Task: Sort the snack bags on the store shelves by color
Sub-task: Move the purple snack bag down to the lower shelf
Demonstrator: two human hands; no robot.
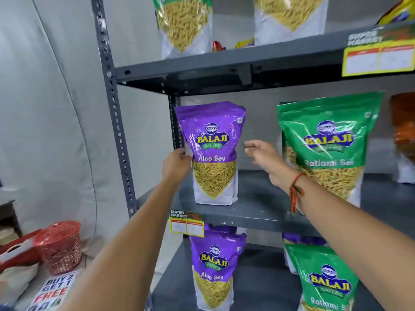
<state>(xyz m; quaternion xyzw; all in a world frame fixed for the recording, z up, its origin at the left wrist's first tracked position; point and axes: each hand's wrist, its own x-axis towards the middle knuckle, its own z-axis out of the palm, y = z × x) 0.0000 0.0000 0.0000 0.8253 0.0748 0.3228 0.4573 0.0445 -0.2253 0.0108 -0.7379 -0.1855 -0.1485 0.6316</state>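
- Left hand (177, 163), centre frame, grips the left edge of the purple bag (213, 153), fingers curled round it.
- Right hand (262, 157) is open, fingers pointing left toward the bag's right edge, not touching it.
- Purple bag stands upright on the middle shelf (258, 205), long axis vertical, label facing out.
- Green bag (325, 149) stands upright to its right, partly behind the right forearm.
- Lower shelf holds another purple bag (215, 265) and another green bag (325, 281), both upright.
- Red basket (60, 245) sits at lower left.
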